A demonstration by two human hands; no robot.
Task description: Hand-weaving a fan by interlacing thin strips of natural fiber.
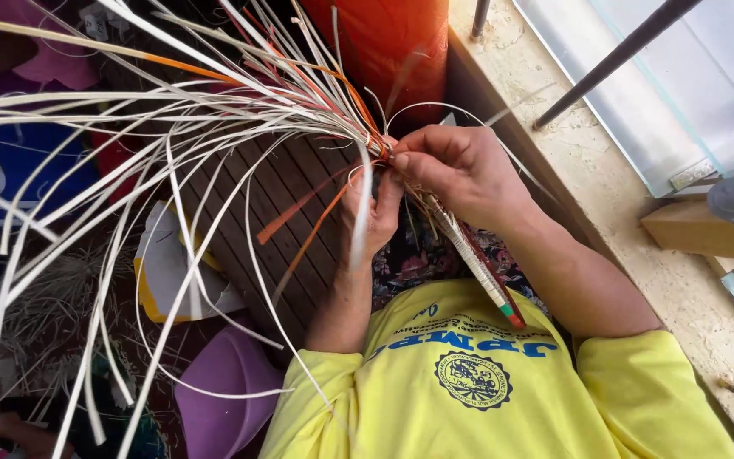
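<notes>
- The yellow short-sleeved shirt [469,382] with a round blue picture on it is closest, at the bottom of the view.
- A thin flat woven band [476,263], pale with red and green bits at its end, lies over the shirt. It runs up from the chest into the two hands.
- A dark cloth with flowers [414,259] shows just under the band.
- The left hand [371,212] is below the spot where the weaving stops. Its fingers are curled shut around the long pale strips [172,144], and one pale strip hangs down across it.
- The right hand [460,170] sits just above and beside the left one, touching it. Its thumb and fingertips are pressed together, pinching the strips where they all bunch up.
- From that pinch the pale strips fan out far to the left and up, well past both hands. Some thin orange strips [299,208] are mixed in and hang down by the left hand.
- A brown wooden board with slats [256,204] lies under the strips.
- A purple plastic bowl [223,395] sits lower left, near the left elbow.
- A rough stone window ledge [630,229] runs along the right side.
- A big orange-red tube [392,42] stands farthest away, at the top.
</notes>
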